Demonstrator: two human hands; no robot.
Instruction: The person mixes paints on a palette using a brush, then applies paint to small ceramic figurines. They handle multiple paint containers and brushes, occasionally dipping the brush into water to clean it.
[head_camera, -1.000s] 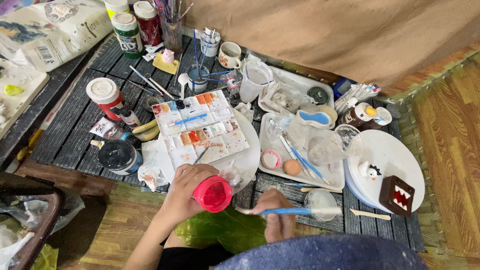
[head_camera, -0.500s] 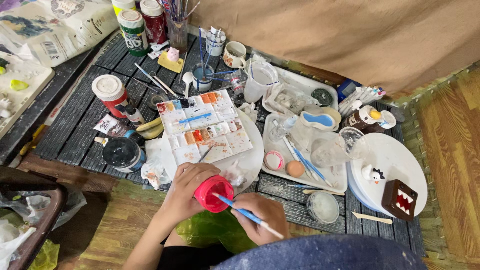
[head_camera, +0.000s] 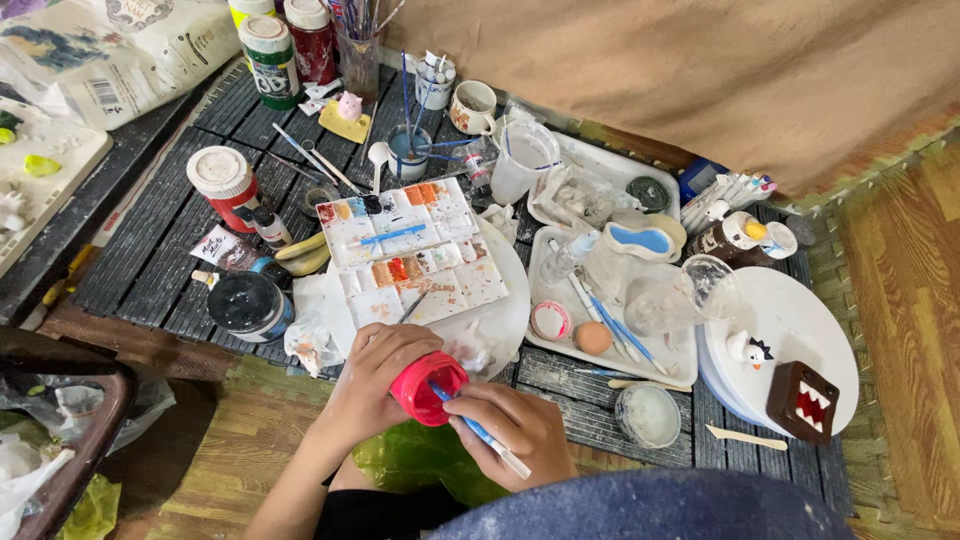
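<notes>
At near edge of counter (head_camera: 150, 250), above lap: left hand (head_camera: 375, 375) wraps red pot (head_camera: 428, 388), grip closed round its side, mouth tilted toward right hand (head_camera: 520, 430) for access. Right grip pinches blue-handled brush (head_camera: 480, 432) pen-fashion, tip at pot's mouth. Paint palette (head_camera: 405, 250) sits just beyond, within reach. Clear water cup (head_camera: 672, 300) to right, on white tray (head_camera: 560, 345).

My left hand (head_camera: 375, 375) hides much of the red pot (head_camera: 428, 388); the brush (head_camera: 480, 432) tip inside it escapes me.
</notes>
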